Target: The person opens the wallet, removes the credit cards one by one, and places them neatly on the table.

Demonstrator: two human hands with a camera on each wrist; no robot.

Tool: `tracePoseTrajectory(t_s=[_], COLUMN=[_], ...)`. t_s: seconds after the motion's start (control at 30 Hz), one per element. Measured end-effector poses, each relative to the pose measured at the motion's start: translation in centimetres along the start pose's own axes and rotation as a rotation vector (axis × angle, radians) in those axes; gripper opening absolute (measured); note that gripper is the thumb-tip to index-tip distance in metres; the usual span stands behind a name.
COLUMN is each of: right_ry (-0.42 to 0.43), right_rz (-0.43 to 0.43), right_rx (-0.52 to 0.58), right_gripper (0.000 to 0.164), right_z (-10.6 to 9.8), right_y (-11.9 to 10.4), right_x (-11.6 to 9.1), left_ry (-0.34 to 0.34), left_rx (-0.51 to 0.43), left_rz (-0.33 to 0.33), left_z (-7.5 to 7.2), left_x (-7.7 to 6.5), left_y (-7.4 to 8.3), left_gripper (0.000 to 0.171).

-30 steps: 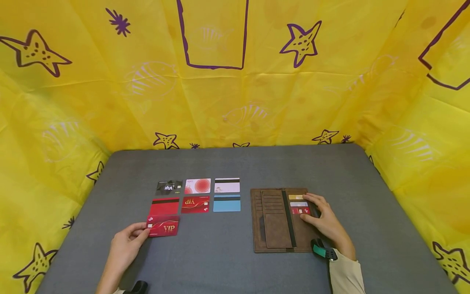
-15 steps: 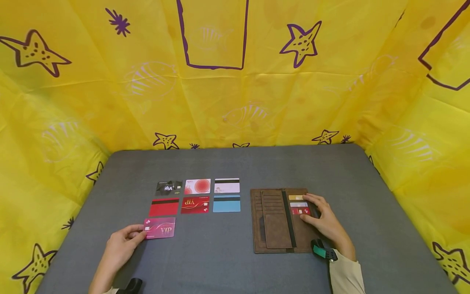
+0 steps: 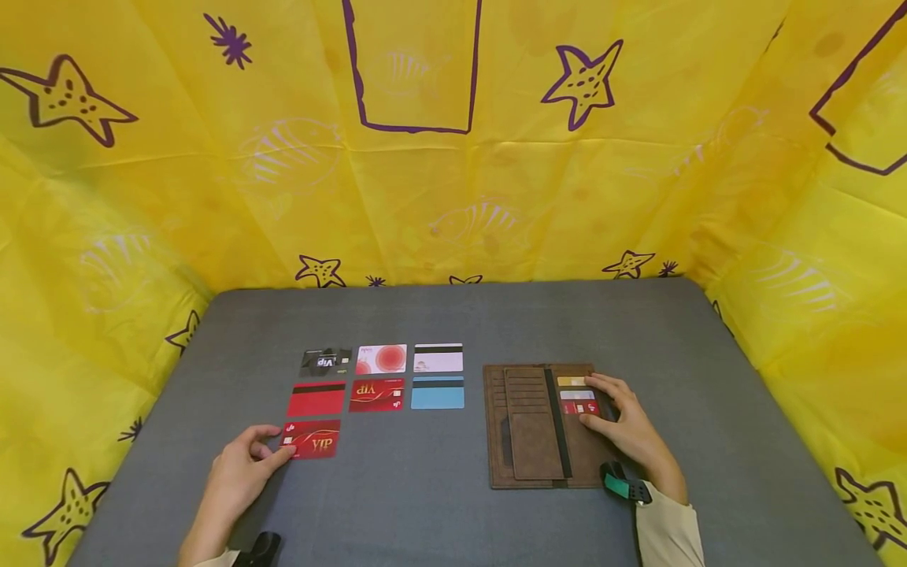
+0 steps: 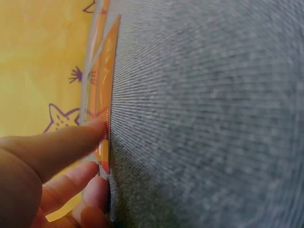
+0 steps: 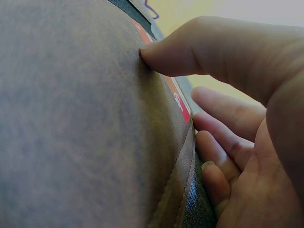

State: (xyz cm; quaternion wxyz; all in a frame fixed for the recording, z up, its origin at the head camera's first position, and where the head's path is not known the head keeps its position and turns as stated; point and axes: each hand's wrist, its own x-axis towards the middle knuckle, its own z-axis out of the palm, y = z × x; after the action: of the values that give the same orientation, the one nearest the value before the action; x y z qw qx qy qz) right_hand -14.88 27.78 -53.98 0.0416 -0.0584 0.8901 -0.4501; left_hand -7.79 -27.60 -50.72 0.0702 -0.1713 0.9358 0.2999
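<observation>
On the table's left side a red VIP card (image 3: pixel 315 439) lies flat, below a red card with a dark stripe (image 3: pixel 316 399). My left hand (image 3: pixel 237 480) is at its left end, the thumb pressing its near corner and the other fingers beside the edge. In the left wrist view the red card (image 4: pixel 108 95) lies against the grey cloth under the thumb. My right hand (image 3: pixel 631 429) rests on the right edge of an opened brown wallet (image 3: pixel 534 445). Its thumb presses the wallet (image 5: pixel 85 118) near a red card (image 5: pixel 180 102) in a slot; the fingers lie along the edge.
Above the red VIP card are a black VIP card (image 3: pixel 326 363), a pink-and-white card (image 3: pixel 382 359), a white striped card (image 3: pixel 438 357), another red VIP card (image 3: pixel 376 394) and a blue card (image 3: pixel 438 393). Yellow patterned cloth (image 3: pixel 397 197) surrounds the grey table (image 3: pixel 411 512).
The red VIP card has shifted slightly left and down, away from the striped red card. The left index finger has drawn back from it while the thumb stays on. The right hand has not moved.
</observation>
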Motion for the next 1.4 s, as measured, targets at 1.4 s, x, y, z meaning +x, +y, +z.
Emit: tracePoseTrajectory(t_s=[1.4], right_ry=[-0.01], right_rz=[-0.024], right_rx=[-0.01], right_gripper=[0.061], right_z=[-0.1], right_y=[0.1], right_x=[0.1], left_ry=[0.107], left_rx=[-0.156], left_rz=[0.082], left_z=[2.1], left_x=[-0.8], left_y=[4.3], left_gripper=[0.03])
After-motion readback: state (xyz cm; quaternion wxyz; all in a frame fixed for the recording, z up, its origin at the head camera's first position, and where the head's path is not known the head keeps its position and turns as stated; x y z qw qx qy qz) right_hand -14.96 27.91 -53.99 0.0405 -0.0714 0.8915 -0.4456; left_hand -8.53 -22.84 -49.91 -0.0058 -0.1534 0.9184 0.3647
